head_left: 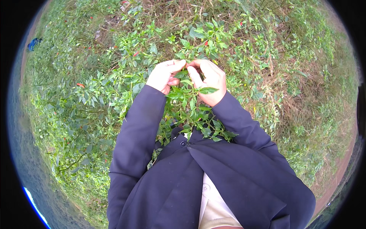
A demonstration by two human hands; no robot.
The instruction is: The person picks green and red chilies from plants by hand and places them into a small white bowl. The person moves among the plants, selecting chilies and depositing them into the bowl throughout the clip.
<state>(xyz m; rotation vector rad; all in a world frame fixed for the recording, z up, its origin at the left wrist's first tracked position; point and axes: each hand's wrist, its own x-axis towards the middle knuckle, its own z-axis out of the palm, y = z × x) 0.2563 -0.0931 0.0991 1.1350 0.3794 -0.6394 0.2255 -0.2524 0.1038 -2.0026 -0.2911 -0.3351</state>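
Observation:
My left hand [166,75] and my right hand [210,81] meet at the top of a leafy green chili plant [187,105], which stands close against the front of my dark jacket. Both hands are closed, thumbs pressed to the fingers, their tips nearly touching. What lies in the pinch is too small and too covered by fingers and leaves to make out. One broad leaf [208,90] lies over the right palm. Just beyond the hands a red chili [206,43] hangs among leaves, with another red chili [136,54] farther left.
Chili plants spread around, with a larger red chili [80,85] to the left and a small one [241,23] at the far right. Dry brown grass [301,103] covers ground on the right. A blue object [34,44] lies at the far left. A dirt strip [339,168] runs along the right edge.

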